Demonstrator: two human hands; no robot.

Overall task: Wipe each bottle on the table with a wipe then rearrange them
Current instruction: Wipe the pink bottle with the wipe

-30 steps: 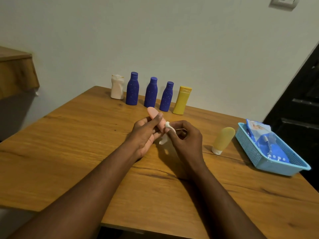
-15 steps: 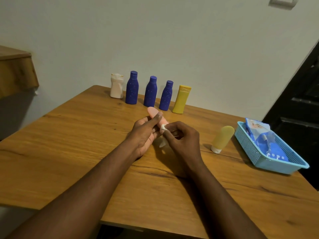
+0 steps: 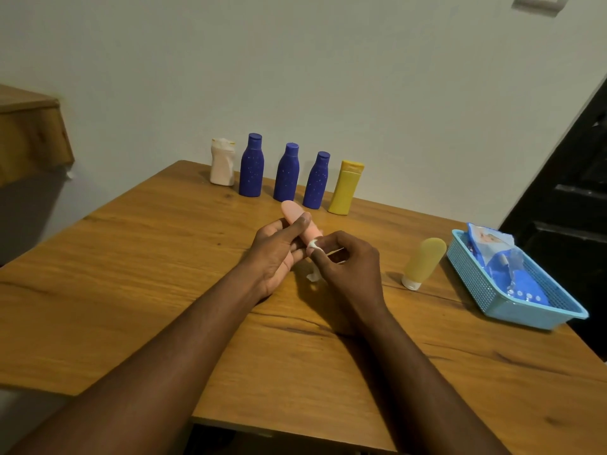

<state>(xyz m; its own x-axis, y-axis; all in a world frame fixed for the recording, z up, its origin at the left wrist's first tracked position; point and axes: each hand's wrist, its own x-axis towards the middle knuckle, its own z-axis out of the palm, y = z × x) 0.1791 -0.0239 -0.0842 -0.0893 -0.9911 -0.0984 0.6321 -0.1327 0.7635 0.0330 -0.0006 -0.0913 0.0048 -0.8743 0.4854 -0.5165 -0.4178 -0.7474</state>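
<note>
My left hand [image 3: 274, 254] grips a small pink bottle [image 3: 294, 214], its rounded end pointing up and away. My right hand [image 3: 348, 266] pinches a white wipe [image 3: 312, 249] against the bottle's lower part; a tail of the wipe hangs below my fingers. Along the far edge of the table stand a white bottle [image 3: 223, 162], three dark blue bottles [image 3: 251, 166] [image 3: 286, 173] [image 3: 317, 181] and a yellow flat-capped bottle [image 3: 345, 188]. A pale yellow tube bottle [image 3: 422, 262] stands on its white cap to the right of my hands.
The wooden table [image 3: 138, 274] meets a white wall at the back. A light blue plastic basket [image 3: 492, 300] with a blue pack of wipes [image 3: 499, 257] sits at the right edge. A wooden shelf [image 3: 29, 136] juts out at the left. A dark door is at the right.
My right hand has slid the wipe a little along the pink bottle, closer to my left fingers. The left hand's grip and the other bottles are as before.
</note>
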